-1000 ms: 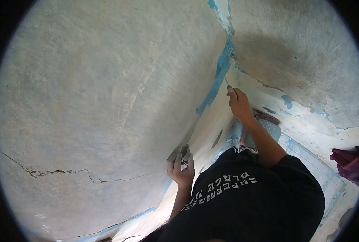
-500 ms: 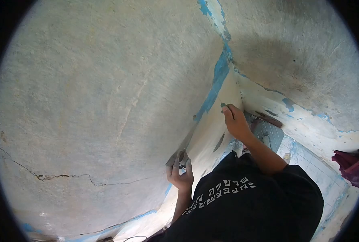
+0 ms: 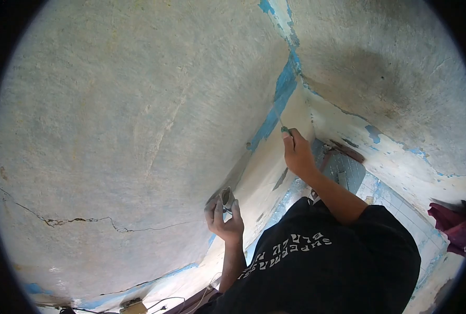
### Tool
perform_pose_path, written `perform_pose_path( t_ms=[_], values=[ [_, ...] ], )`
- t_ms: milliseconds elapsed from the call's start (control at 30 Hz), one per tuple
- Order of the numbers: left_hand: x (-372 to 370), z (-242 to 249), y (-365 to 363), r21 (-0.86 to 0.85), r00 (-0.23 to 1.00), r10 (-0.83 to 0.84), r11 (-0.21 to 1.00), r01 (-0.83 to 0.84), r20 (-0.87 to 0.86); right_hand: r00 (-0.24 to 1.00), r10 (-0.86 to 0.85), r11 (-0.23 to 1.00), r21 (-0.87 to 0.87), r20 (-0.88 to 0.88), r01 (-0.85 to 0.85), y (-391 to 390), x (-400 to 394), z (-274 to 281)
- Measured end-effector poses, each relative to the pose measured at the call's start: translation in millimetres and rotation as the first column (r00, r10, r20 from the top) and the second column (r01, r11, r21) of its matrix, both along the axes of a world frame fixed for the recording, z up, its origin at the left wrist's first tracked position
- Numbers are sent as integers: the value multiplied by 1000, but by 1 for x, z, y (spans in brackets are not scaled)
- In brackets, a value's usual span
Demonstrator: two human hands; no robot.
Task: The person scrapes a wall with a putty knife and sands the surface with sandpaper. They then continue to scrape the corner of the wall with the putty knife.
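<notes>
My left hand [image 3: 224, 222] is wrapped round a small grey container [image 3: 226, 197], with its open top facing up, close to the left wall [image 3: 112, 131]. My right hand [image 3: 297, 152] grips the green handle [image 3: 285, 129] of a thin tool. The tool's narrow tip points up at a blue paint strip [image 3: 281, 99] that runs down near the wall corner; whether it touches the wall is hard to tell.
A long crack [image 3: 81, 220] crosses the lower left wall. The right wall [image 3: 390, 63] has peeling edges. Below are a grey board [image 3: 348, 170] and floor tiles [image 3: 395, 206]. A maroon cloth [image 3: 455, 225] hangs at right. Cables [image 3: 165, 299] lie at the bottom.
My left hand and the container have moved left and slightly up. My right hand with the tool has shifted a little up and left along the blue strip.
</notes>
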State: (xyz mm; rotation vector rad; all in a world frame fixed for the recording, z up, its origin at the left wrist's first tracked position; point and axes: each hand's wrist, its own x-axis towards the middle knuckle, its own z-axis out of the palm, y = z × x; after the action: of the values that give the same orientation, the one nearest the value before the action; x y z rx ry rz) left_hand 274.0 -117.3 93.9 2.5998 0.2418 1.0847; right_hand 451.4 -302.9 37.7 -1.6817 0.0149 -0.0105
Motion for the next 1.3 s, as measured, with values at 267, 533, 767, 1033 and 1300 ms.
perform_pose_path(
  t_ms=[267,533,767,1033,1300],
  values=[
    [0,0,-9,-31,998,64,997,-64,-7,1000,-18,999,-44,16,18,-2,18,-8],
    [14,10,-12,28,996,72,997,-73,45,1000,21,1000,10,5,-21,-1,11,-8],
    [19,13,-14,5,998,54,999,-54,22,995,101,995,21,-21,-101,-7,-4,-5],
    [21,16,-12,96,999,14,995,-18,44,997,37,999,-3,70,-37,-8,-7,-11],
    [3,10,-1,63,998,33,997,-36,58,999,25,997,-78,43,-21,-4,-4,-10]
  ],
)
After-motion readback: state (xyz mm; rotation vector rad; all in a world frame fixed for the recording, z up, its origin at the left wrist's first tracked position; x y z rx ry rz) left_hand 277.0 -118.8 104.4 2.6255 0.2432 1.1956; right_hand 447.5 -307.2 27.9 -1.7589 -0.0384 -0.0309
